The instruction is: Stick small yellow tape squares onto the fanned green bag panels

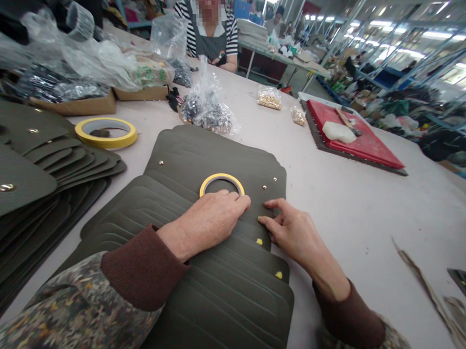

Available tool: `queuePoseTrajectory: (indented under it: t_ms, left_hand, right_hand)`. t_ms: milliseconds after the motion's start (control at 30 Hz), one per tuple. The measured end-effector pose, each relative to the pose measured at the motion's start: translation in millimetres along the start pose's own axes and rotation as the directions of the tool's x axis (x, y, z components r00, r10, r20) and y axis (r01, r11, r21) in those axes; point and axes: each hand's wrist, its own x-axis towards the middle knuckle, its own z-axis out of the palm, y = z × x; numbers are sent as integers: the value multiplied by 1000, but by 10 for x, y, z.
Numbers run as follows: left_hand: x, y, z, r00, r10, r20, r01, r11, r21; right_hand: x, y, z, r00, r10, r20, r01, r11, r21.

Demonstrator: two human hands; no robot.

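Note:
A roll of yellow tape is gripped at its near edge by my left hand, whose fingers are closed. It is over a fanned stack of dark olive panels with small gold metal fittings. My right hand is at the stack's right edge, index finger and thumb apart. Its thumb tip touches the panel, with a tiny yellowish bit at the tip. Small yellow tape pieces stick to the panels just below that thumb.
More olive panels are piled at left, beside another yellow tape roll. Bags of small parts lie farther back. A red board carries a hammer. Across the table sits a person. Cloth strips lie at right.

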Motion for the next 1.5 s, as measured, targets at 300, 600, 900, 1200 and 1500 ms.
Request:
queuePoseTrajectory:
  t_ms: [300, 600, 900, 1200, 1500]
  left_hand:
    - [-7, -2, 2, 1000, 6, -27, -7, 999, -34]
    - [-10, -4, -13, 991, 39, -130, -57, 988, -141]
    - [-49, 8, 19, 952, 40, -303, -120, 961, -251]
    - [-40, 73, -31, 975, 7, -224, -64, 966, -250]
    - [-10, 80, -27, 984, -13, -178, -37, 962, -271]
  right_hand:
    - [-86, 93, 24, 989, -136, -54, 138, 990, 41]
    - [-16, -1, 88, 975, -211, -67, 200, 970, -139]
    - [-25, -9, -39, 906, -326, -271, 385, 900, 203]
    - [-31, -152, 75, 764, -569, -305, 597, 802, -2]
    - [-36, -158, 146, 740, -536, -407, 524, 838, -149]
